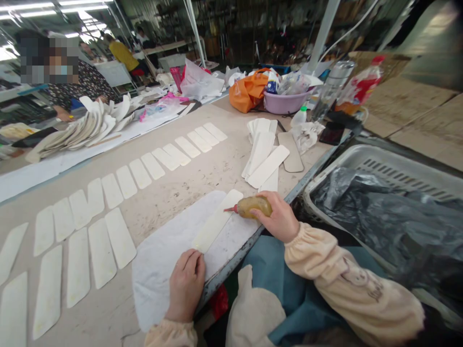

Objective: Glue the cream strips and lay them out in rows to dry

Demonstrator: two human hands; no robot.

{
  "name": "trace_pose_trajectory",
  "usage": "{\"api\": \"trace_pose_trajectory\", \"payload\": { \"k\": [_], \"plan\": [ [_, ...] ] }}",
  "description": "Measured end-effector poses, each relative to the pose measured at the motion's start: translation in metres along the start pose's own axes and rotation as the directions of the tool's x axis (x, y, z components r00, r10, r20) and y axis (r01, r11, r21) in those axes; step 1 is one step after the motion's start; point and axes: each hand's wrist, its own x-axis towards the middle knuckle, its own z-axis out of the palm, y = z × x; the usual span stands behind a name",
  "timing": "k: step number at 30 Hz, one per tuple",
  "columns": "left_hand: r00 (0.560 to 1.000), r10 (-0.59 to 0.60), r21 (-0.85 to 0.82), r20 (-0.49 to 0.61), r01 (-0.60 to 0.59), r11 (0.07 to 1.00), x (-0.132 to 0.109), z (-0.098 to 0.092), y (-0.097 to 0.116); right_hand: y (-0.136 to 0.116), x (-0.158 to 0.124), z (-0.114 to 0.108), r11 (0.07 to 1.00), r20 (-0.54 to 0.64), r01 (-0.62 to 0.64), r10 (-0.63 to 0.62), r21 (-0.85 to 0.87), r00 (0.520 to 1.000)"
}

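A long cream strip [215,222] lies on a white paper sheet [162,255] at the table's near edge. My left hand [186,284] presses down on the strip's near end, fingers together and curled. My right hand [278,218] is closed round a yellowish glue bottle [253,206]. The bottle's red nozzle [230,209] points at the far end of the strip.
Rows of cream strips [108,207] cover the table to the left. A stack of unglued strips [265,156] lies ahead on the right. A grey basket with a black bag [390,212] stands right. A lilac basin [284,102], bottles and bags sit at the back. Another person [72,82] works far left.
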Motion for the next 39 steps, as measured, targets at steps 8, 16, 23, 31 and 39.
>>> {"api": "trace_pose_trajectory", "payload": {
  "k": [8, 16, 23, 31, 39],
  "plan": [
    [0.999, 0.029, 0.022, -0.015, -0.029, 0.999, 0.001, 0.004, -0.002, 0.024, 0.022, -0.018, 0.998, -0.177, -0.054, 0.047, -0.034, 0.983],
    [0.997, 0.061, 0.072, -0.037, -0.058, 0.996, 0.001, 0.004, -0.002, 0.032, 0.035, -0.003, 0.993, -0.132, -0.117, 0.114, -0.014, 0.985],
    [0.997, 0.071, 0.068, -0.037, -0.069, 0.995, -0.001, 0.006, -0.005, 0.043, 0.023, -0.014, 0.987, -0.160, -0.152, 0.143, -0.042, 0.977],
    [1.000, 0.014, 0.012, -0.018, -0.014, 1.000, 0.001, 0.002, 0.001, 0.030, 0.008, -0.024, 0.982, -0.077, -0.165, 0.172, 0.093, 0.982],
    [0.956, -0.228, -0.114, 0.183, 0.251, 0.961, 0.036, -0.036, 0.007, 0.047, -0.003, -0.062, 0.610, 0.158, -0.481, 0.506, 0.630, 0.848]
  ]
}}
